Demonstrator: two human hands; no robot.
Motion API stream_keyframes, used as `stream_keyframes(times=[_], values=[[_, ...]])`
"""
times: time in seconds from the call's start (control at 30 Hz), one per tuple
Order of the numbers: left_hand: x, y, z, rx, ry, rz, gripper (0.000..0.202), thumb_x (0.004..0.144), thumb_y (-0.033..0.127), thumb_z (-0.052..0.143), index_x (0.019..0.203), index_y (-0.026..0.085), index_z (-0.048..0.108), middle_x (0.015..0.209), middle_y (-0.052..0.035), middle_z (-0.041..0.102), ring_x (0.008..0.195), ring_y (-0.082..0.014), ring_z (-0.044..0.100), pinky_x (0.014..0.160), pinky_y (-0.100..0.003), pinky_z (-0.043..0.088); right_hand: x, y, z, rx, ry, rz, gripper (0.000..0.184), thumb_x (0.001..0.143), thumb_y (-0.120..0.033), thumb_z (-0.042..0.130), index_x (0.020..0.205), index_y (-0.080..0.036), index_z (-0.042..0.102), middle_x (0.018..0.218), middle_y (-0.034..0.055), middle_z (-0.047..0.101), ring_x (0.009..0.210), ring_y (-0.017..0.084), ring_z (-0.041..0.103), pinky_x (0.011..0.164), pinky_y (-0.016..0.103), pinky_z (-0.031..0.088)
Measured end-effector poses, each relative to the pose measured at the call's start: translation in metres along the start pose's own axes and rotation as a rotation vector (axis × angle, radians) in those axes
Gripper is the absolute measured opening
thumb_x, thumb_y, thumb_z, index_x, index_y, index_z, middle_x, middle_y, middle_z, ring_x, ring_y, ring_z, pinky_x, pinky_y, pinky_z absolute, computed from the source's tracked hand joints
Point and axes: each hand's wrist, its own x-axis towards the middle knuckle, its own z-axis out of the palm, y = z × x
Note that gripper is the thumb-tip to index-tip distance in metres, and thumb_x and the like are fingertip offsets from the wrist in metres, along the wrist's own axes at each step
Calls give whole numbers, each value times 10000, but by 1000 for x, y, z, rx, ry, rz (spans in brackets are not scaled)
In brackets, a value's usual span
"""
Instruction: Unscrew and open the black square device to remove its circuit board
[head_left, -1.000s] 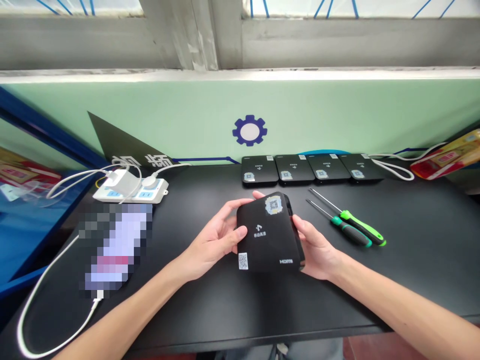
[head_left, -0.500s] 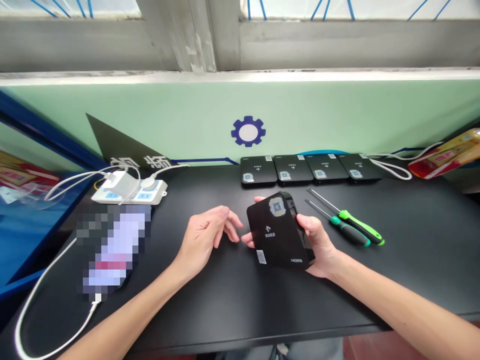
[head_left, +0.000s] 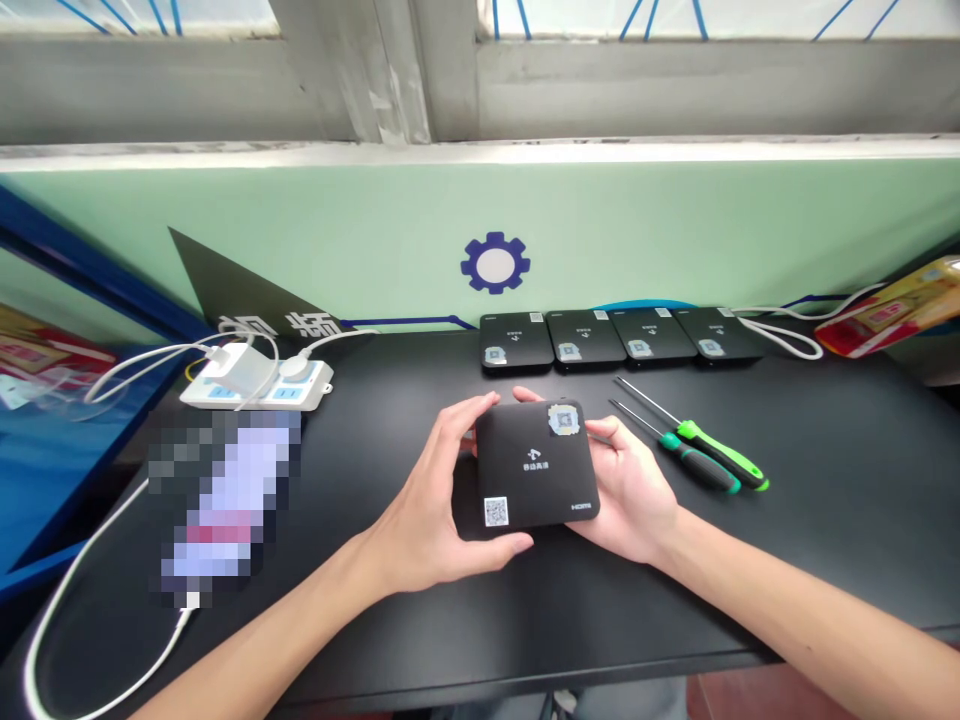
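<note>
We hold the black box (head_left: 537, 468), labels up, over the desk (head_left: 420, 640). The grip of our right hand (head_left: 622, 488) cups it from three o'clock, probably bearing its weight; our left hand (head_left: 424, 520) spreads wide around nine, contact unclear, perhaps steadying.

Box (head_left: 536, 470) in hands (head_left: 416, 510), row of boxes (head_left: 589, 338) behind, screwdrivers (head_left: 705, 466) right, power strip (head_left: 262, 398) left.

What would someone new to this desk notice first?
Probably the black box held in the right hand, front and center, with the left hand curved around its left side. Next might be the green-and-black screwdrivers lying on the desk to the right, then four similar boxes lined up at the back.
</note>
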Motion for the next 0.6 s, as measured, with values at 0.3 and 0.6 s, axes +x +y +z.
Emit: stream_keyframes(times=[0.3, 0.6], values=[[-1, -2, 3, 7, 58, -10, 1269, 778, 308, 1073, 1798, 435, 328, 1718, -135, 464, 1558, -397, 560, 1190, -536, 625, 0, 2, 3, 12, -42, 55, 744, 1138, -719, 361, 1721, -299, 552, 1493, 65, 761, 1287, 272, 733, 1193, 429, 534], [2, -2, 2, 40, 29, -1, 1293, 748, 198, 999, 1806, 399, 284, 1680, -147, 482, 1547, -404, 561, 1239, -594, 577, -4, -1, 2, -99, -101, 48, 764, 1049, -689, 531, 1739, -361, 512, 1504, 51, 752, 1351, 318, 714, 1252, 528, 498]])
